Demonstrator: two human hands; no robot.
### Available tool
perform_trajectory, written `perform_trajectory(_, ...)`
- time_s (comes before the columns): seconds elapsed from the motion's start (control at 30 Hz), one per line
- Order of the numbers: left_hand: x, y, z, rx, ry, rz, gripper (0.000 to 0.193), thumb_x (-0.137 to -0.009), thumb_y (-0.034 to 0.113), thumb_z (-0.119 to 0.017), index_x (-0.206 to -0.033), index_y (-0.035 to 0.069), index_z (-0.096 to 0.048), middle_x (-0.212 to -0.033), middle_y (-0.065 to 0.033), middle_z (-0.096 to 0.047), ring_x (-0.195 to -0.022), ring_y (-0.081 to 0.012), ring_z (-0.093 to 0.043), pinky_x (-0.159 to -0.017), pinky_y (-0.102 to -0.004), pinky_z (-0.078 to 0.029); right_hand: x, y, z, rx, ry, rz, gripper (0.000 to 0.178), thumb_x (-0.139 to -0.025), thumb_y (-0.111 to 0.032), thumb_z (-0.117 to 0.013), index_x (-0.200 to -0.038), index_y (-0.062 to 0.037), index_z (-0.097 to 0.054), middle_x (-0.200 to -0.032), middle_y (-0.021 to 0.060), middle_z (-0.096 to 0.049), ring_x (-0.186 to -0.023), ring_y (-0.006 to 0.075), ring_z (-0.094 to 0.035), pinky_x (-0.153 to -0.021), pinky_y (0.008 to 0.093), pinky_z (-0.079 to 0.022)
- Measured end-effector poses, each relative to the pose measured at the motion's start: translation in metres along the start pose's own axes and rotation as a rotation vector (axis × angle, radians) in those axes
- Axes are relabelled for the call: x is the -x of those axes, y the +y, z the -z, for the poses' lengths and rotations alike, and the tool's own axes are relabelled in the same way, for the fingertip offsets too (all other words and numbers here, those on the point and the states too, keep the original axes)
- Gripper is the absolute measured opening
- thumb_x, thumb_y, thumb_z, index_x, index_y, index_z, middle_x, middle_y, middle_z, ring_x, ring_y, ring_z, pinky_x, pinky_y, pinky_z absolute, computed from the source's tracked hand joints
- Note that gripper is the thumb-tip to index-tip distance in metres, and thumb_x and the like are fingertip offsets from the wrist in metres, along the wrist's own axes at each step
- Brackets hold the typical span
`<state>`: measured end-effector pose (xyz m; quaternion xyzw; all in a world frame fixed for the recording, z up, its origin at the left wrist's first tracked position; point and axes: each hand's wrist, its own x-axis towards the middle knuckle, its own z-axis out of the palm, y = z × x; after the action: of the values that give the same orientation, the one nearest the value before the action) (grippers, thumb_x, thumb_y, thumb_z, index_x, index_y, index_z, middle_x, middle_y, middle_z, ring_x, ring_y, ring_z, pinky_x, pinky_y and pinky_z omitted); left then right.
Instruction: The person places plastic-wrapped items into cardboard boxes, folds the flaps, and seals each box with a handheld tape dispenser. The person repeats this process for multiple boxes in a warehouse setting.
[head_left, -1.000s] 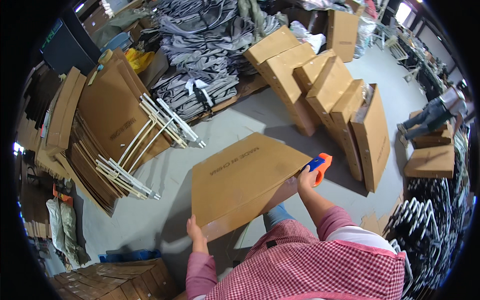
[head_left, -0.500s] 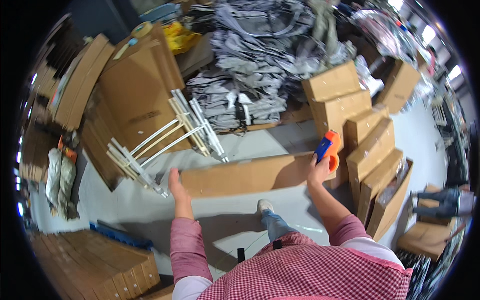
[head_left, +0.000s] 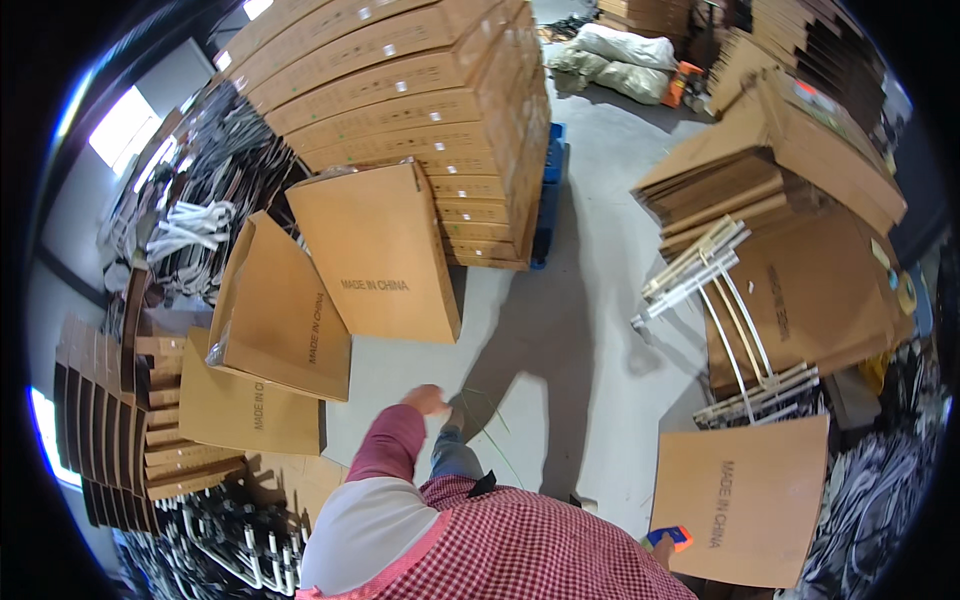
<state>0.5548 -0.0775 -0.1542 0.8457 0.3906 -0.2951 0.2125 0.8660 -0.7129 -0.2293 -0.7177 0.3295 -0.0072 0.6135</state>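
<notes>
Right hand (head_left: 662, 550) is gripping a blue-and-orange tape dispenser (head_left: 684, 538) way down at the lower right, and the dispenser is showing up right against the lower left corner of a big brown cardboard box (head_left: 775, 490). Can't really tell whether the hand is touching that box too, since a red checked apron (head_left: 540, 540) is hiding most of the arm. Box-wise, it's sitting beside a heap of grey fabric (head_left: 880, 510), just below a white tubular frame (head_left: 722, 266) that's resting by some brown cardboard sheets (head_left: 830, 290).

Left hand (head_left: 428, 400) is hanging out over the grey floor (head_left: 630, 390), blurring a bit, so can't say if the fingers are spreading or pressing together. Nearest stuff to it: a tall carton (head_left: 375, 250) that's standing by a tilting one (head_left: 290, 310). Behind those, a huge stack of flat cartons (head_left: 390, 105) is towering beside a blue pallet (head_left: 550, 190) edge.
</notes>
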Motion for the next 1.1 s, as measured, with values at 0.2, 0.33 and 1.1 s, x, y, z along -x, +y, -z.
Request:
perform_trajectory(0.2, -0.098, -0.197, 0.128, 0.167, 0.355, 0.222, 0.051, -0.083, 0.041, -0.067, -0.118, 0.003, -0.066, -0.120, -0.0228, -0.065, -0.114, -0.0377, -0.061, -0.098, -0.0477, -0.049, 0.102, 0.011, -0.167, 0.254, -0.452, -0.320, 0.030, -0.095, -0.017, -0.060, -0.119, 0.0009, -0.060, -0.101, 0.0097, -0.068, -0.088, 0.0245, -0.067, -0.081, 0.0429, -0.054)
perform_trajectory(0.33, -0.206, -0.248, 0.274, 0.073, 0.597, 0.134, 0.063, -0.084, 0.042, -0.068, -0.129, 0.000, -0.056, -0.133, -0.0212, -0.057, -0.127, -0.0363, -0.051, -0.106, -0.0457, -0.042, 0.206, 0.014, -0.224, 1.119, -0.629, 0.241, 0.029, -0.092, -0.022, -0.063, -0.115, -0.0042, -0.064, -0.095, 0.0180, -0.071, -0.086, 0.0330, -0.070, -0.077, 0.0401, -0.055)
perform_trajectory(1.1, -0.117, -0.316, 0.313, -0.106, 0.599, -0.372, 0.031, -0.080, 0.045, -0.070, -0.085, 0.015, -0.072, -0.086, -0.0045, -0.068, -0.088, -0.0291, -0.068, -0.070, -0.0446, -0.053, 0.635, -0.142, -0.709, 1.379, -1.464, 0.653, 0.067, -0.091, -0.068, -0.045, -0.092, -0.0074, -0.074, -0.101, 0.0167, -0.072, -0.099, 0.0356, -0.067, -0.093, 0.0457, -0.049)
